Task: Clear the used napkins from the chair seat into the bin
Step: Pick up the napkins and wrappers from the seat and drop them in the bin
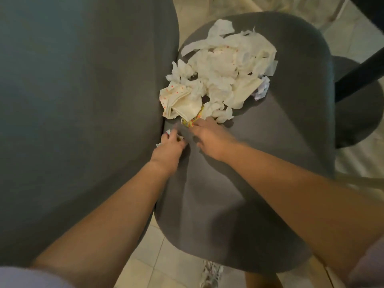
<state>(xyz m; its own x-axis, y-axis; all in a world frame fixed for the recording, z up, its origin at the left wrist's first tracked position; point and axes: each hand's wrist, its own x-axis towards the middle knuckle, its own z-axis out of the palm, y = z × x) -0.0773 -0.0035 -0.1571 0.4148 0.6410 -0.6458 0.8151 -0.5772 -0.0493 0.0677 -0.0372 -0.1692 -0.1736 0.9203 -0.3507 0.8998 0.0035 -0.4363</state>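
Head: two hands [193, 140], one napkin heap [220, 75]

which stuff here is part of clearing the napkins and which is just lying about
Part of the job:
- napkin pile on the chair seat
- yellow patterned scrap at the right hand
- small white scrap by the left hand

Just lying about:
- chair back
- crumpled paper on the floor
- tiled floor

No bin in view.

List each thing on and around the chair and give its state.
Napkin pile: crumpled, heaped on the seat, uncleared.
Chair seat: near half bare.
Left hand: fingers curled on small white scraps.
Right hand: reaching the yellow patterned wrapper at the pile's edge; grip unclear.
Paper on the floor: crumpled.
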